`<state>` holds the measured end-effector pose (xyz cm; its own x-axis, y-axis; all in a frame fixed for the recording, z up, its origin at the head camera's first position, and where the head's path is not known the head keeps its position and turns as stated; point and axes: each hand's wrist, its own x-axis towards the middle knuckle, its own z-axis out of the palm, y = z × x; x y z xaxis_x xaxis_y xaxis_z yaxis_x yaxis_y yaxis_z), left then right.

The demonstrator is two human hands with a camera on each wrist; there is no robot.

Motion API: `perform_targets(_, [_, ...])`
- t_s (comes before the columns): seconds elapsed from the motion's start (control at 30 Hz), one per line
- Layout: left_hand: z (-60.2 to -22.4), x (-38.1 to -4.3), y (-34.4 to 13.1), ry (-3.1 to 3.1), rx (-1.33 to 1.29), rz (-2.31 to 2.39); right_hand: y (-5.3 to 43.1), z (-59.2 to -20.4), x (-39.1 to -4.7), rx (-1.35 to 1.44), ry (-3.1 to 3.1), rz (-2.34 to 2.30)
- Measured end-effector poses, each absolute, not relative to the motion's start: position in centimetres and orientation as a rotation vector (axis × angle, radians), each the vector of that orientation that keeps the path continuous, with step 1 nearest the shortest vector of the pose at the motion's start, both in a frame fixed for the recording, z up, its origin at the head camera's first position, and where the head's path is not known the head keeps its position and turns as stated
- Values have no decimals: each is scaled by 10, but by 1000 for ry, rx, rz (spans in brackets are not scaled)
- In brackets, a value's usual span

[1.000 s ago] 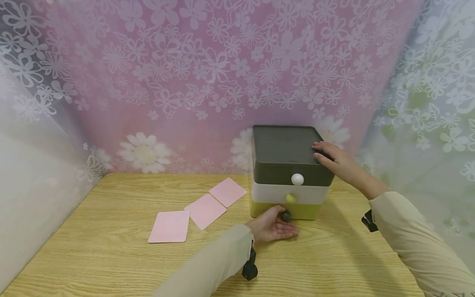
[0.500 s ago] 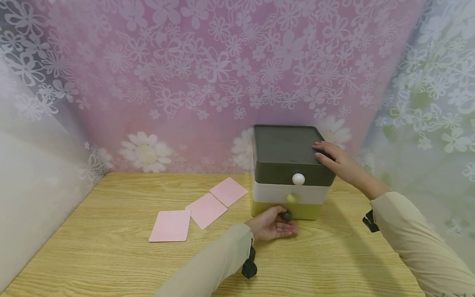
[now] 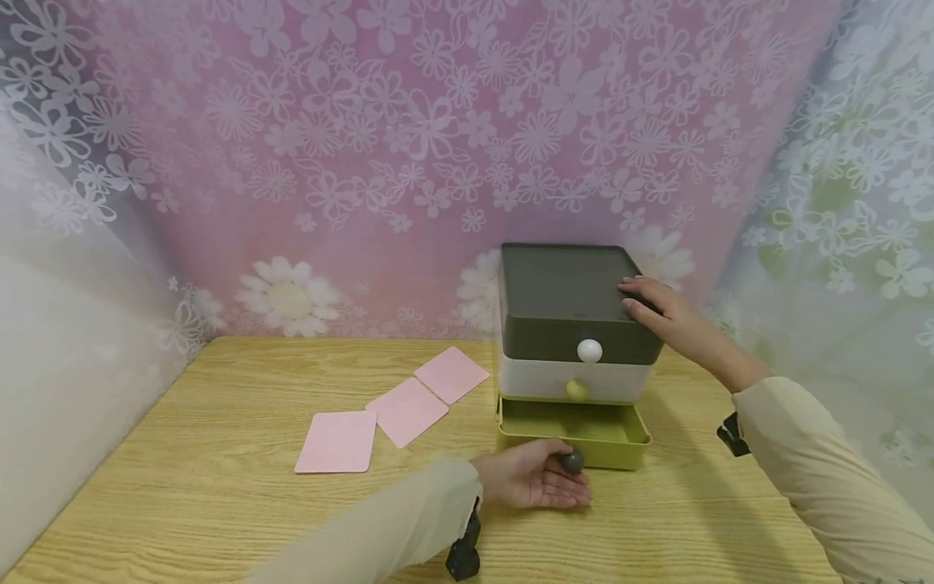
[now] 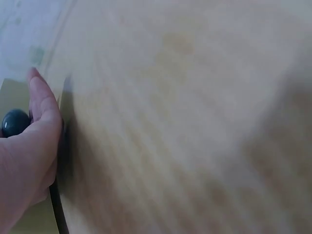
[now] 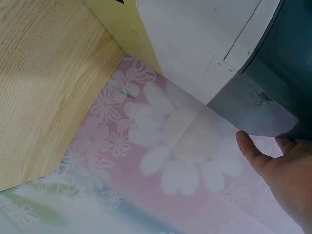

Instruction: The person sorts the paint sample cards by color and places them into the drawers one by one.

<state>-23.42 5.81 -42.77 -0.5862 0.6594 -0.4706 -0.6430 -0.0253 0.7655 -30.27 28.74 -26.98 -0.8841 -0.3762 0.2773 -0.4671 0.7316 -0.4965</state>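
Note:
A small three-tier drawer box (image 3: 565, 280) stands on the table, dark grey on top, white in the middle, yellow-green below. Its bottom drawer (image 3: 613, 456) is pulled partly out, and the inside I can see holds nothing. My left hand (image 3: 531, 478) is palm up at the drawer's front, the dark round knob (image 3: 572, 461) pinched between thumb and fingers. The other fingers stretch out below the knob. On the box's right top edge rests my right hand (image 3: 670, 320), fingers spread over the lid. The right wrist view shows that hand (image 5: 287, 170) at the dark box corner.
Three pink square cards (image 3: 337, 442) lie on the wooden table (image 3: 219, 487) left of the box. A white knob (image 3: 589, 350) and a yellow-green knob (image 3: 576, 389) stick out from the upper drawers. Behind the table hangs a pink flowered cloth (image 3: 409, 162).
The bottom drawer has slid out toward me from its closed position, my left hand moving back with its knob. My right hand has stayed on top of the box.

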Motion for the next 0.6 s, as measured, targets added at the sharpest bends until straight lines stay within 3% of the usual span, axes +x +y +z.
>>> perform_targets(0.23, [-427,-213,58,1284,30,1734,287,-269,-302,692,-2764,824])
perform_targets(0.6, [-427,-208,54,1271,73,1701,288,-271,-304,679,-2765,831])
